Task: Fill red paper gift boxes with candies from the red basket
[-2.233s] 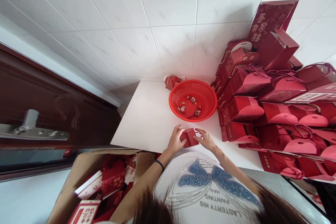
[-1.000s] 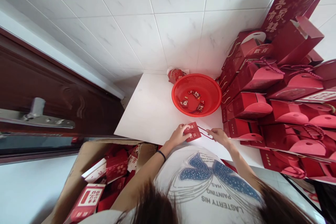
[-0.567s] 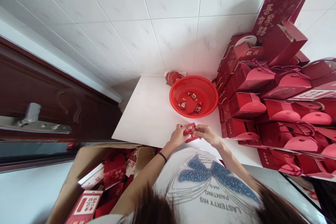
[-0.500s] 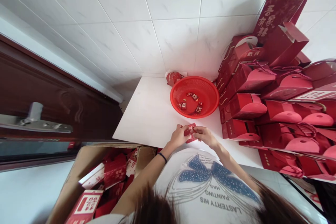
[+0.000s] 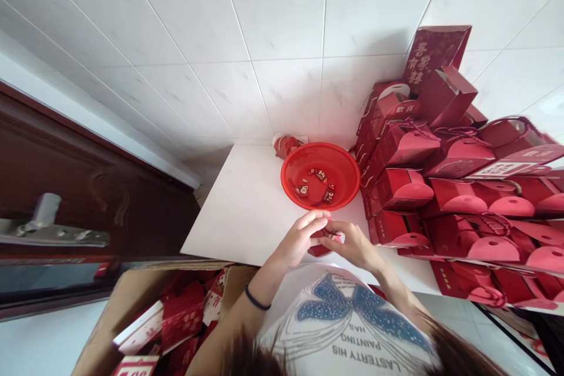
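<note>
"Looking at the left hand (image 5: 299, 241), what has it got?"

"One side of a small red gift box (image 5: 318, 251), fingers bent over it. That's the wrist with the dark band (image 5: 256, 301)."

"And the right hand (image 5: 353, 245)?"

"Curled in on the opposite side of that box, thumb and fingers drawn close together. Between them they cover most of it, so I can't tell what each fingertip grips."

"Where is the box, exactly?"

"At the near edge of the white table (image 5: 229, 211), right in front of the printed T-shirt (image 5: 348, 311). Whether it rests on the tabletop, I can't tell."

"What's around it?"

"Just beyond, a red plastic basket (image 5: 286, 185) with wrapped candies (image 5: 321, 175) inside. Stacked red gift boxes (image 5: 403, 189) fill the right side, and an open cardboard carton (image 5: 100, 320) stands at the left."
</note>
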Demonstrator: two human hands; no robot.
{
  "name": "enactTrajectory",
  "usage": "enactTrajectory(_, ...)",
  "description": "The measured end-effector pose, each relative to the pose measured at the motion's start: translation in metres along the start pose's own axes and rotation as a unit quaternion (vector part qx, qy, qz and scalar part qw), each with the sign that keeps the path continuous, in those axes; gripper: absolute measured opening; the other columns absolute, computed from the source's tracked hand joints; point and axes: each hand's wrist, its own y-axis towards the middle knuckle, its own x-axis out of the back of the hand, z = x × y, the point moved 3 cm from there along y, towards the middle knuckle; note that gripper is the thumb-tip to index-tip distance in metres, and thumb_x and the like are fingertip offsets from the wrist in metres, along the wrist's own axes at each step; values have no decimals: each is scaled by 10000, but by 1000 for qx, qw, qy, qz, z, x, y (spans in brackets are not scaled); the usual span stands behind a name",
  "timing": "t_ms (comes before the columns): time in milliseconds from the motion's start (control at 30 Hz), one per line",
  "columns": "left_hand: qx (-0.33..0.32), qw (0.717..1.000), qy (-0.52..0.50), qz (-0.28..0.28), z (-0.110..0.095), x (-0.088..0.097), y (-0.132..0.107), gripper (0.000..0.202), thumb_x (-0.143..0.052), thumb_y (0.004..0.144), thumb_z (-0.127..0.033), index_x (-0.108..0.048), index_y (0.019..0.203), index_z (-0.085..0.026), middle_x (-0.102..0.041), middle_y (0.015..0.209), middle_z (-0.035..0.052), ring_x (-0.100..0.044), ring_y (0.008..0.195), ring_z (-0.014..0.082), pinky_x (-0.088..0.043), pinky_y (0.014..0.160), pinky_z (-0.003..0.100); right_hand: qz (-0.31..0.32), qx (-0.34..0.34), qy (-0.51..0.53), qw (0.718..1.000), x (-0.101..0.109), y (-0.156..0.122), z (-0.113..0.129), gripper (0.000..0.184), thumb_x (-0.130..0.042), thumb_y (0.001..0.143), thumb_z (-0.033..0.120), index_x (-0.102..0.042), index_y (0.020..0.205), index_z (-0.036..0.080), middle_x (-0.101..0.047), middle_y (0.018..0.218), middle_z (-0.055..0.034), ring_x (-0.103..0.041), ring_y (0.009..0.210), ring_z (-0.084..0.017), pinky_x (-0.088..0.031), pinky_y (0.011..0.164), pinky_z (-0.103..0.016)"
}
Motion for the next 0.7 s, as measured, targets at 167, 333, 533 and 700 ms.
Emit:
enactTrajectory(167,-54,998,-22,25,-12,-16,-1,333,-716,796,-382,-660,1034,-156,-706,1136,123,-670,1090,270,-553,865,342,-91,17,55,994,-4,-4,12,224,-584,869,366,-646,755,183,-666,705,-15,-618,664,-158,-476,634,-257)
enactTrajectory(333,-144,985,85,39,-19,-21,-3,331,-669,820,-262,-627,1139,-186,-683,1227,121,-633,1165,255,-506,1024,417,-175,41,189,965,14,-10,12,314,-650,859,494,-651,808,184,-683,762,-32,-628,712,-166,-507,669,-270)
enactTrajectory(533,-360,846,373,-123,-10,-12,9,441,-685,815,-267,-589,1243,-219,-602,1324,122,-541,1276,293,-437,1099,489,-245,71,202,946,44,-27,34,368,-668,855,547,-580,759,203,-684,726,-30,-613,664,-158,-516,631,-265)
enactTrajectory(700,-299,869,394,-18,11,-18,20,616,-713,848,-340,-476,1405,-226,-578,1389,136,-540,1296,299,-430,1104,490,-290,82,107,948,49,-31,36,369,-609,888,562,-542,767,220,-643,682,-19,-538,544,-138,-466,517,-267)
